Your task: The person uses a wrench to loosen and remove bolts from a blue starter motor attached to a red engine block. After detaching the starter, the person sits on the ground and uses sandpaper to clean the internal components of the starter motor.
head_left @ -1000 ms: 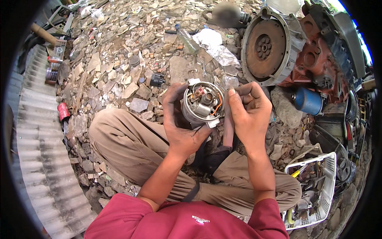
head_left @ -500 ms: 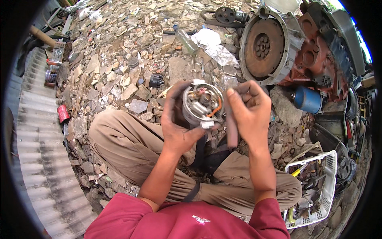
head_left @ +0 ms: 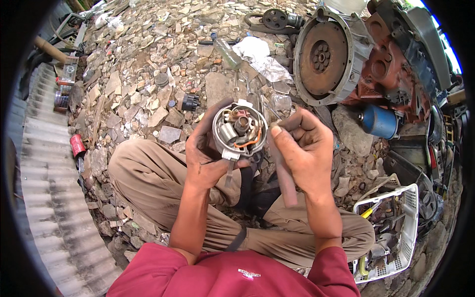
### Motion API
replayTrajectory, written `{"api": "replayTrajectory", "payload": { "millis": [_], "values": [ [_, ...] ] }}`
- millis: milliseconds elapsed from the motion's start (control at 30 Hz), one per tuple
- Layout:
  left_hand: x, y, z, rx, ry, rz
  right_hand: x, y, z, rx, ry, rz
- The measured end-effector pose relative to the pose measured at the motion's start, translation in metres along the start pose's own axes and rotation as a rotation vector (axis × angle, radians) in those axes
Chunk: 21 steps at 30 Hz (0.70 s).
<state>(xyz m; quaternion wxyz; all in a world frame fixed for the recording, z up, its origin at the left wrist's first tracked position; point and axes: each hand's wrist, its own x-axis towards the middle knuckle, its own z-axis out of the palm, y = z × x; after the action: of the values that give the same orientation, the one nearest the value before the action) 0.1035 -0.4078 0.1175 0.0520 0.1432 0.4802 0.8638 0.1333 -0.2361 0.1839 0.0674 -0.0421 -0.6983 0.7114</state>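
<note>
I sit outdoors in daylight on ground (head_left: 148, 84) covered with broken stone and rubble. Corrugated metal sheeting (head_left: 49, 208) runs along my left. An engine block (head_left: 376, 59) with its rusty flywheel lies ahead to my right, a white plastic basket (head_left: 408, 218) beside my right knee.

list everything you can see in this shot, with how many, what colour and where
round metal housing: one, silver with orange wire inside, cupped in left hand
tool handle: one, dull reddish, gripped in right hand
engine block with flywheel: one, rusty red and grey, upper right
cylinder: one, blue, right of engine
plastic basket: one, white, holds tools, lower right
bottle: one, clear, top centre
can: one, red, left
corrugated sheet: one, grey, left edge
stone rubble: many, grey-brown, ground
left hand: one, centre
right hand: one, centre right
</note>
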Motion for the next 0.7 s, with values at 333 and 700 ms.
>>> {"api": "replayTrajectory", "payload": {
  "millis": [333,700],
  "values": [
    [-0.002,-0.014,0.001,-0.351,-0.030,-0.095,0.026,-0.001,-0.039,-0.076,0.174,-0.077],
    [-0.003,-0.017,-0.003,-0.432,-0.081,-0.114,0.023,0.005,-0.033,-0.210,0.044,-0.518]
  ]
}}
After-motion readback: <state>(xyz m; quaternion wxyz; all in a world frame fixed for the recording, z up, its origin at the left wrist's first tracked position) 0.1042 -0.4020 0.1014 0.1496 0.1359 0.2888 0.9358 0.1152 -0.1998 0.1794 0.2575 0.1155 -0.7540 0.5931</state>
